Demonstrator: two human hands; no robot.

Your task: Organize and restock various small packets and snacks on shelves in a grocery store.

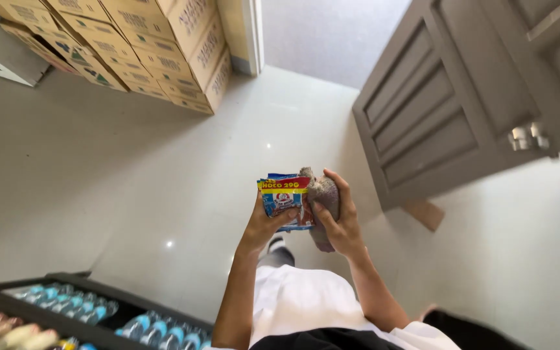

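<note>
Head view, looking straight down. Left hand closed around a small stack of snack packets, blue with a red-yellow band on top, thumb across the front; how many packets is hard to tell, edges overlap. Right hand grips a grey-brown cloth, fingers curled over it, pressing it against the right edge of the packets. Cloth bunched up; its lower end hangs below the palm, partly hidden by the fingers. Both hands sit near frame centre, touching through packets and cloth.

White shirt at 6 o'clock; a shoe tip peeks out just under the left wrist, rest of the legs hidden.

Stacked cardboard boxes at 11 o'clock, top rows cut off by the frame. Grey panelled door at 2 o'clock, with a metal handle, upper part cropped. Dark rack at 8 o'clock holding blue-capped bottles, blurry; pale items at the far left corner too blurred to identify. Glossy light floor all around.
</note>
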